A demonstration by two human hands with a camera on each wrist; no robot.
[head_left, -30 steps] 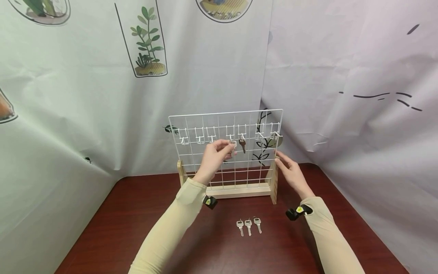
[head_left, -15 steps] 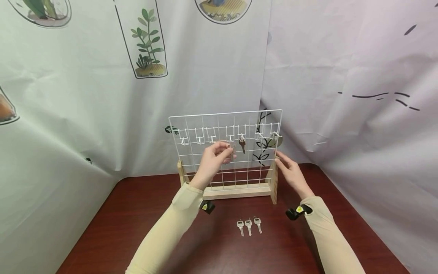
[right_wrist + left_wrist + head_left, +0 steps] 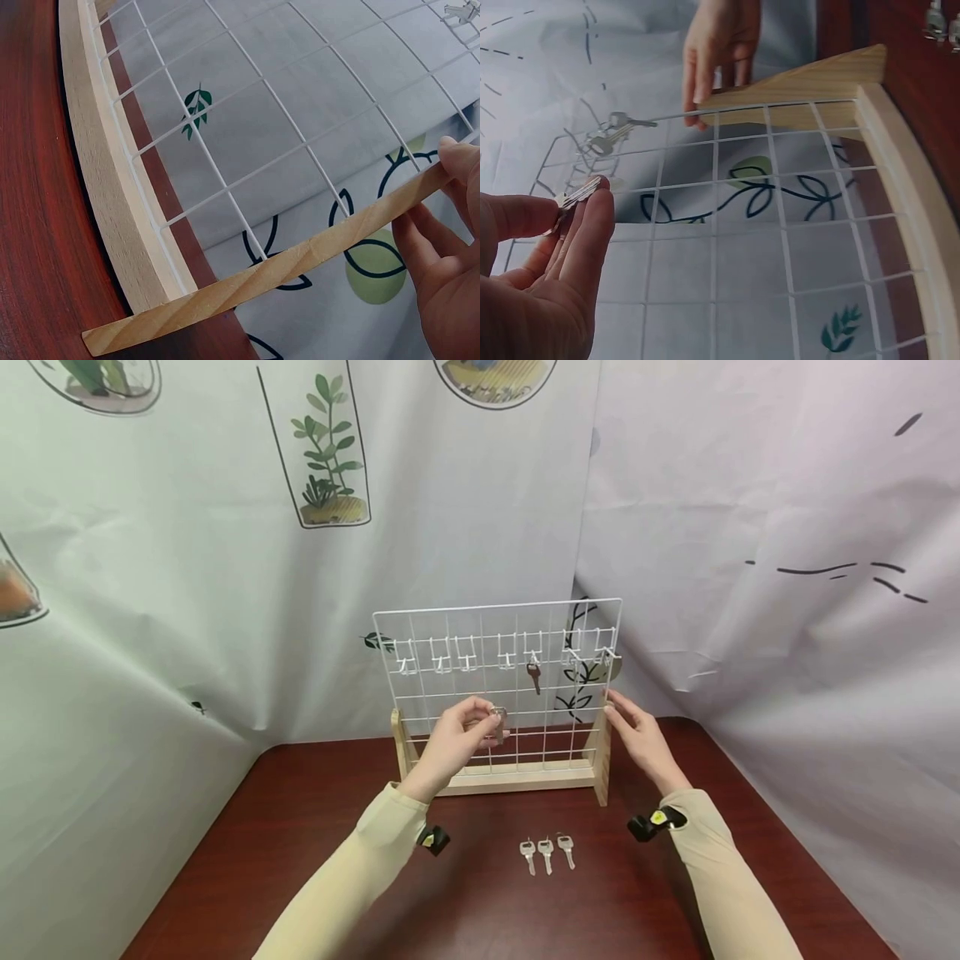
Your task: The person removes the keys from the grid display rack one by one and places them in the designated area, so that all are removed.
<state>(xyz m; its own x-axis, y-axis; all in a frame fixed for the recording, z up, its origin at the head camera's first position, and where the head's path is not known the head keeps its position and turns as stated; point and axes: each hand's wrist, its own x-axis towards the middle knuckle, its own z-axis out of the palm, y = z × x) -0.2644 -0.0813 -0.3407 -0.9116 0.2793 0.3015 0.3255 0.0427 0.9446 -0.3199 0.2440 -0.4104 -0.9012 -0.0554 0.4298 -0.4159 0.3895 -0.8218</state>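
Cream sleeves (image 3: 348, 877) meet black, yellow-marked wrist cameras (image 3: 642, 829).

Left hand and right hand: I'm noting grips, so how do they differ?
The left hand pinches a key; the right hand pinches the wooden side support. The left hand is in front of the wire grid, while the right hand is at its right end. Both hold something between thumb and fingers.

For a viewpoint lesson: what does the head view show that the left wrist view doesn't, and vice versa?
Only the head view: both sleeves and the left support of the rack.
Only the left wrist view: two hanging keys plainly; the head view clearly shows one.
Both: left hand pinching a key, right hand at the right support.
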